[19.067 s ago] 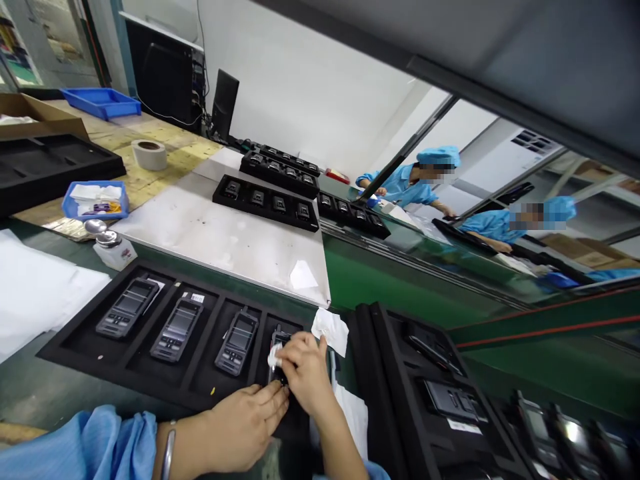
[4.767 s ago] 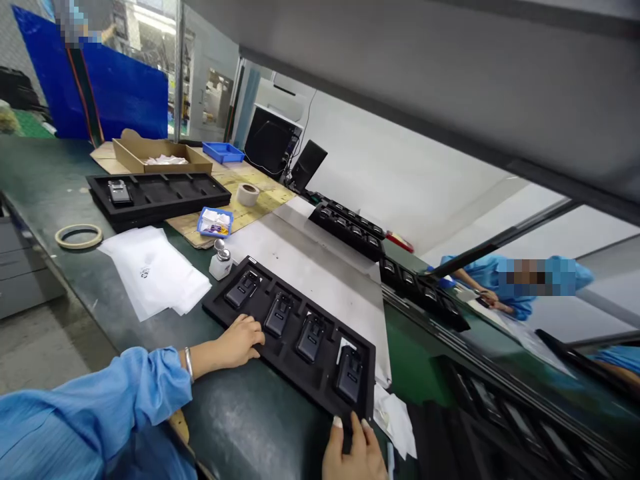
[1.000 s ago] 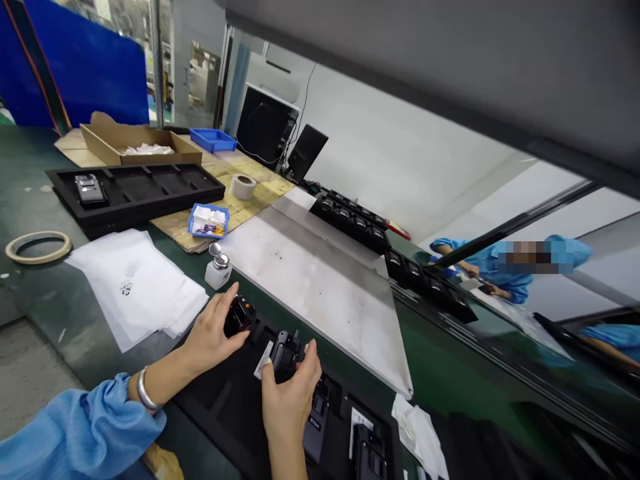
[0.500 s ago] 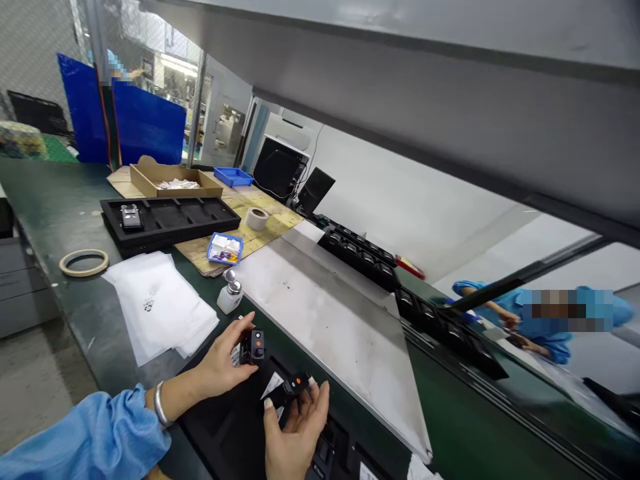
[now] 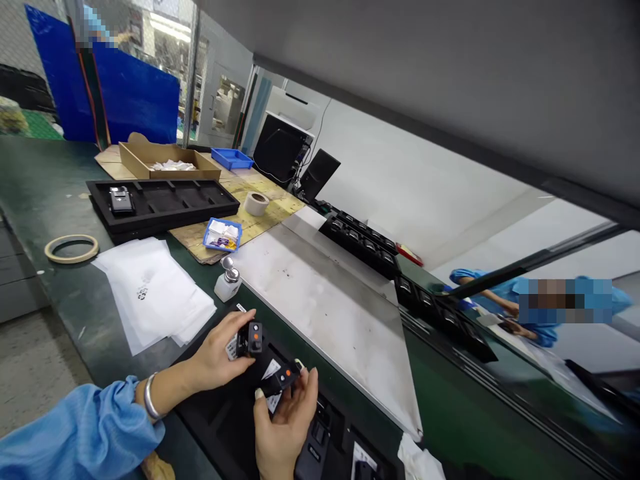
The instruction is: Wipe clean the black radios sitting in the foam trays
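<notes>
My left hand (image 5: 223, 353) has its thumb and fingers closed on a small black device (image 5: 255, 337) with an orange and a white button on its end. A similar black device (image 5: 280, 379), also with an orange button, is gripped between the thumb and fingers of my right hand (image 5: 290, 417). Both devices are held over a black foam tray (image 5: 215, 420) with compartments. White labels show beside and under them. More black devices (image 5: 314, 445) lie in the tray to the right of my right hand.
Beyond my hands stand a white dispenser bottle (image 5: 228, 281), white plastic bags (image 5: 155, 293) and a small blue tray (image 5: 223, 235). Tape rolls (image 5: 71, 249), another foam tray (image 5: 170, 200) and a cardboard box (image 5: 165, 160) lie farther off. A white board (image 5: 330, 313) runs alongside. Across the line sits a co-worker (image 5: 505, 307).
The camera view has shifted slightly, moving the table items up and left in the picture. Both hands keep their devices, and the right-hand device has come slightly nearer the left one.
</notes>
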